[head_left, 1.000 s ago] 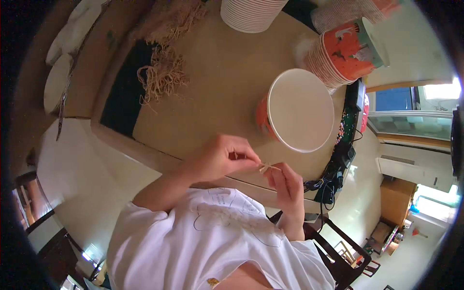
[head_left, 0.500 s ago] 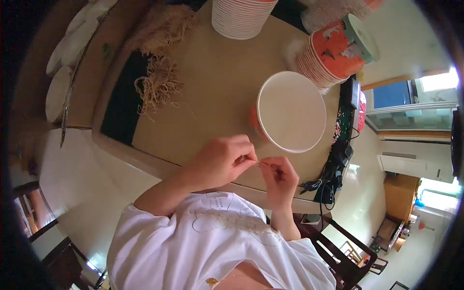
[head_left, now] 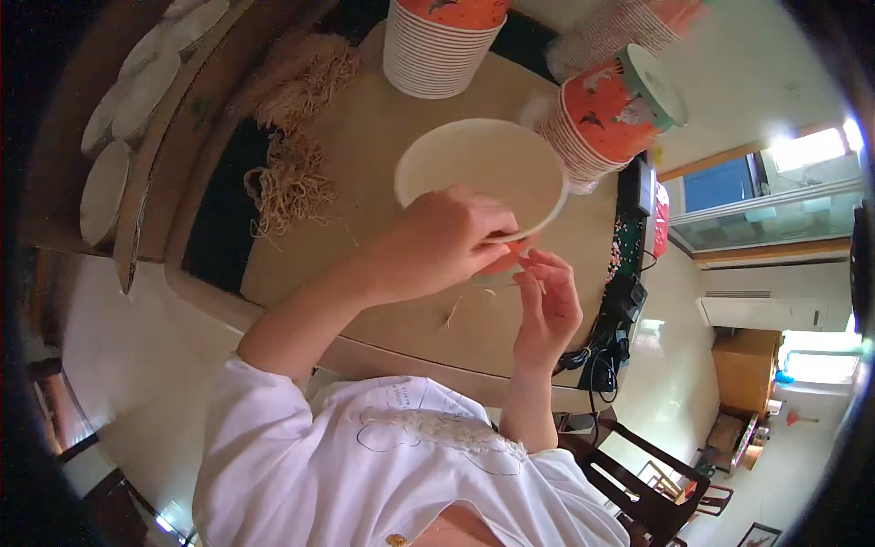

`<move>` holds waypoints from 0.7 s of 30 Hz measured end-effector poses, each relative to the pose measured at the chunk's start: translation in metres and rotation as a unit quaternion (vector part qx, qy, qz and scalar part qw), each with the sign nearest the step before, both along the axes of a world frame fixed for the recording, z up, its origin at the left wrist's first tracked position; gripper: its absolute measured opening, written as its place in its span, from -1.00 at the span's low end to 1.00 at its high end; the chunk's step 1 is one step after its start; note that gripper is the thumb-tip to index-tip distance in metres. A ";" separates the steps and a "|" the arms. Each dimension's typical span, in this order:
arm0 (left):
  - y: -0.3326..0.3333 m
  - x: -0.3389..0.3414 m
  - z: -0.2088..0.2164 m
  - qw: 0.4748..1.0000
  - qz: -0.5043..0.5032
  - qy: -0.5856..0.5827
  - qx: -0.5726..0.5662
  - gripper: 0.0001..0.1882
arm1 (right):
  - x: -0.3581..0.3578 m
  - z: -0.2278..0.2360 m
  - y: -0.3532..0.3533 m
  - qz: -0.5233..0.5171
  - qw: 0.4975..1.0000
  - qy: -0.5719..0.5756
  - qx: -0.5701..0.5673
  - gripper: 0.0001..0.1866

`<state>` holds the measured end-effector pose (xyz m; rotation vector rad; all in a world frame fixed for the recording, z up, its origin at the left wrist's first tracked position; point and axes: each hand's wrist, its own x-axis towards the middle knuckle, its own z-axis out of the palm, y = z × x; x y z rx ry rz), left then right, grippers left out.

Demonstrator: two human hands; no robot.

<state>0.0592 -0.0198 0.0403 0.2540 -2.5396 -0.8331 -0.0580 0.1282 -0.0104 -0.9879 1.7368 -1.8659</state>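
Note:
A round paper bucket (head_left: 492,159) with a white rim and orange side stands tilted on the table in front of me, its mouth facing up toward me. My left hand (head_left: 460,232) is closed on its near rim, thumb and fingers pinching the edge. Close beside the orange side, my right hand (head_left: 550,296) has its thumb and fingertips drawn together; a thin pale strand seems to show there, too small to be sure. A short piece of string (head_left: 451,314) lies on the table below my left hand.
Tangled bundles of beige string (head_left: 292,187) lie at the left. A stack of nested paper buckets (head_left: 437,55) stands at the back, with another stack (head_left: 606,114) on its side to the right. Black cables (head_left: 597,351) run along the right edge; stacked white discs (head_left: 105,191) are far left.
My left hand has gone from pinching a strand with my right to gripping the bucket's rim. The bucket has shifted left and tilted. A piece of string now shows on the table.

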 end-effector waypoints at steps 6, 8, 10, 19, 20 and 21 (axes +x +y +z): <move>0.003 -0.001 0.001 0.970 0.031 -0.033 0.239 -0.80 | 0.002 0.009 -0.017 -0.024 0.996 0.063 -0.050 -0.89; 0.004 -0.002 -0.006 0.968 0.052 0.038 0.242 -0.84 | 0.002 0.008 -0.018 -0.027 0.996 0.067 -0.049 -0.88; 0.001 -0.002 -0.010 0.961 0.052 0.021 0.271 -0.84 | 0.002 0.007 -0.018 -0.020 0.998 0.046 -0.044 -0.88; -0.010 0.000 -0.016 0.922 0.040 0.028 0.384 -0.84 | 0.008 0.008 -0.028 -0.016 0.998 0.041 -0.055 -0.89; -0.010 0.000 -0.017 0.918 0.019 0.024 0.396 -0.83 | 0.008 0.007 -0.029 -0.017 0.998 0.041 -0.055 -0.89; -0.009 0.001 -0.015 0.918 0.019 0.023 0.396 -0.83 | 0.008 0.006 -0.030 -0.017 0.997 0.045 -0.053 -0.91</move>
